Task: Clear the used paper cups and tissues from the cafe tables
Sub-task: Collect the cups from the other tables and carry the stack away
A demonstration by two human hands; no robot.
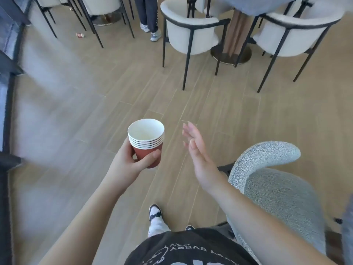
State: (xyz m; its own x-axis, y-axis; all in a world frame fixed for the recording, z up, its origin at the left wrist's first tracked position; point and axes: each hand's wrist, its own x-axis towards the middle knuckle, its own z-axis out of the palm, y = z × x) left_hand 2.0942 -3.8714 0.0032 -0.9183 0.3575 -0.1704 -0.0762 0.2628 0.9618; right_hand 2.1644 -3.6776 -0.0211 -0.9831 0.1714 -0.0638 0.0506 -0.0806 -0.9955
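Grey upholstery of the chair (271, 180) stood near the right hand (198, 155) — it could be bumped in passing. Nothing was held there, the fingers straight and spread. The stack of paper cups (146, 141) was gripped by the left hand (129, 163), fingers curled round its red wall — the nested cups could slip if tilted.

a stack of red paper cups (146, 139) with white rims, nested and upright, empty on top, held above the wooden floor, near centre-left.

Red cups (146, 148) white inside, speckled grey chair (275, 180), white armchairs (191, 33)
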